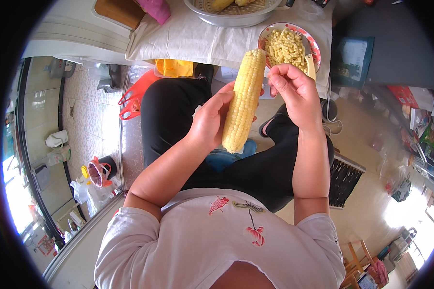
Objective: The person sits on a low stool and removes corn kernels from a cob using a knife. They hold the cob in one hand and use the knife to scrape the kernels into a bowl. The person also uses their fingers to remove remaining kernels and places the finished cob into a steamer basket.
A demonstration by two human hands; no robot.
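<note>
My left hand [213, 117] is closed around the middle of a husked ear of corn [244, 103], tilted a little over my lap. My right hand [293, 90] is raised just right of the cob's upper end, thumb and fingertips pinched together; whether something small is between them is unclear. Behind it, on the cloth-covered table, a red-patterned plate [263, 32] holds a heap of loose corn kernels [285, 48]. A knife with a pale yellow handle [310, 65] rests at the plate's right side. Farther back, a metal steamer pan [226, 20] holds more corn.
A white cloth [188, 43] covers the table. Beneath its edge are a yellow item [174, 68] and a red plastic bag [137, 97]. Something blue [220, 160] lies between my knees. A dark slatted rack [343, 180] stands on the floor at right, below a grey surface [401, 47].
</note>
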